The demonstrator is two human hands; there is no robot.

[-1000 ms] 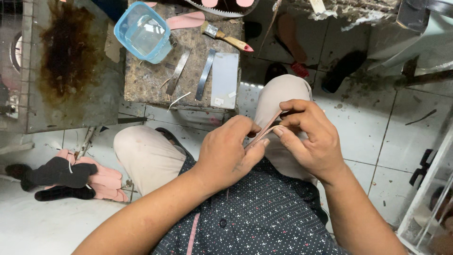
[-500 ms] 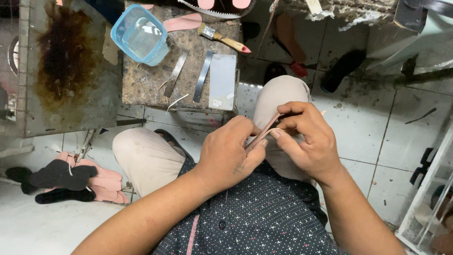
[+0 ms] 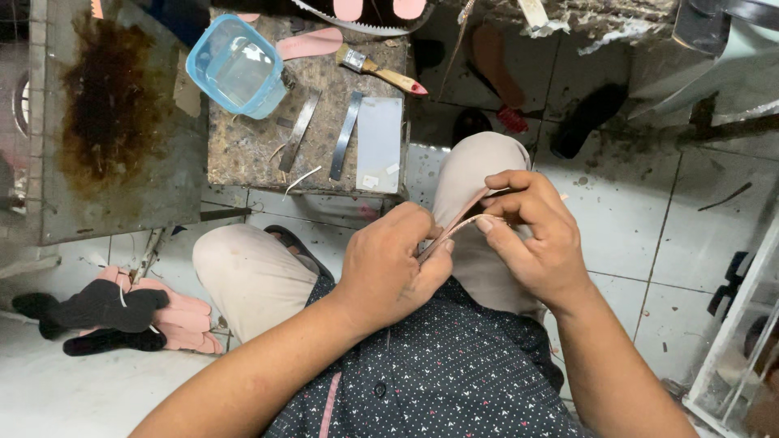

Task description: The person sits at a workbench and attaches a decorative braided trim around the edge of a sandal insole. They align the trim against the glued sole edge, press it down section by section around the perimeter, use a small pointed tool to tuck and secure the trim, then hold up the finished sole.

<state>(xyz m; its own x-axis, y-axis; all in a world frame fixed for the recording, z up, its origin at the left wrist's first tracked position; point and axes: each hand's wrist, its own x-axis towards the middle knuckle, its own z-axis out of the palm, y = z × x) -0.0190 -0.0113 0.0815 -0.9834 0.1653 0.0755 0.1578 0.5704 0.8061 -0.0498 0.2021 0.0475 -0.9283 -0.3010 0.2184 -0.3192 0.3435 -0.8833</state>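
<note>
The thin pink strip (image 3: 454, 227) sits pinched over the person's lap, left hand (image 3: 389, 268) and right hand (image 3: 531, 239) fingers closed on it, its two layers parted near one end, the rest apparently joined.

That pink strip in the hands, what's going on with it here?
A seated person holds a thin pink strip over their lap with both hands. The left hand pinches its lower end, and the right hand grips the upper end, where the strip seems to split into two layers. In front stands a small worn bench with a blue plastic tub, a paintbrush, two metal bars and a grey plate. Pink and black sole pieces lie on the floor.
</note>
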